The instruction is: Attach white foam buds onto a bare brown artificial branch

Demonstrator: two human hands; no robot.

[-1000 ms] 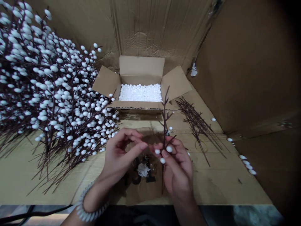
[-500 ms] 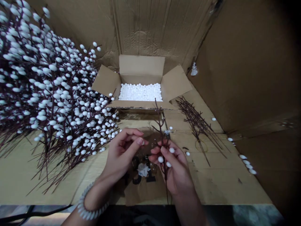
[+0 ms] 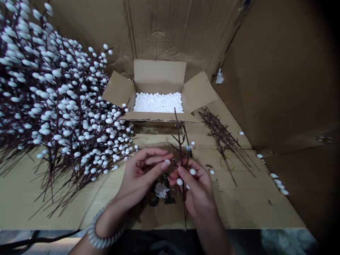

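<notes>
Between thumb and fingers, my left hand (image 3: 145,175) pinches a white ball (image 3: 167,162) beside a side twig of a brown branch (image 3: 180,150). That branch stands nearly upright in my right hand (image 3: 198,186), which is closed around its lower part. Several white balls sit on the branch near my right fingers; its upper twigs are bare. Behind my hands, an open cardboard box (image 3: 158,116) holds many white balls (image 3: 158,102).
A big pile of branches with white balls (image 3: 66,106) fills the left. Bare branches (image 3: 223,134) lie at right, near a yellow band. Loose balls (image 3: 278,184) dot the right edge. Cardboard walls (image 3: 164,32) rise behind and at right.
My left hand has moved right with the white ball, closer to the branch. The branch has shifted slightly left in my right hand.
</notes>
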